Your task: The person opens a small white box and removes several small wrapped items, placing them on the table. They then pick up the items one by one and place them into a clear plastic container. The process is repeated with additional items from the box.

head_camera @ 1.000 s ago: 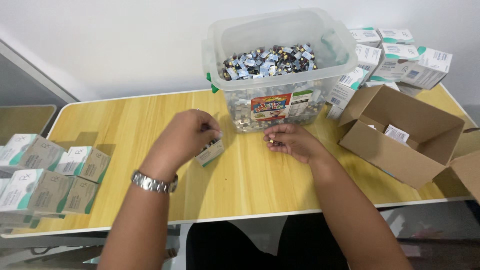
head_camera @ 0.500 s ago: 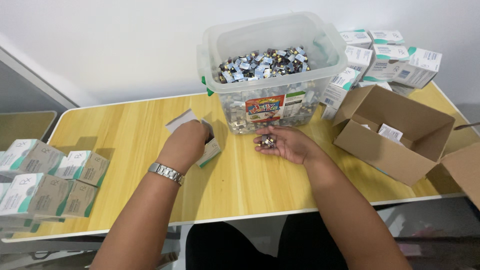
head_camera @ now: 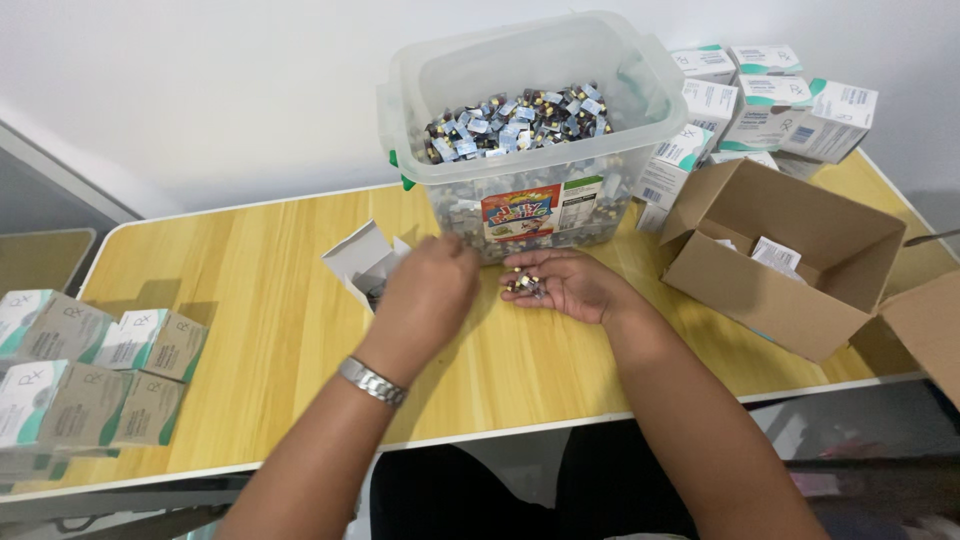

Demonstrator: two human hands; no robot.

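small open white cardboard box [head_camera: 362, 260] lies on wooden tabletop [head_camera: 250, 290], w/ left hand [head_camera: 432, 295] curled over its mouth, grip hidden. right hand [head_camera: 560, 285] beside it, palm up, cupping few small wrapped pieces [head_camera: 524, 283]. clear plastic tub [head_camera: 530, 120] just behind.

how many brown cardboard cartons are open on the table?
2: one open brown cardboard carton right of the clear plastic tub, and a second brown cardboard carton cut off at the right edge. More may lie out of frame.

hands [head_camera: 430, 300]: 2 | clear tub [head_camera: 520, 190]: 1 | brown cartons [head_camera: 780, 260]: 2 | wristwatch [head_camera: 372, 382]: 1
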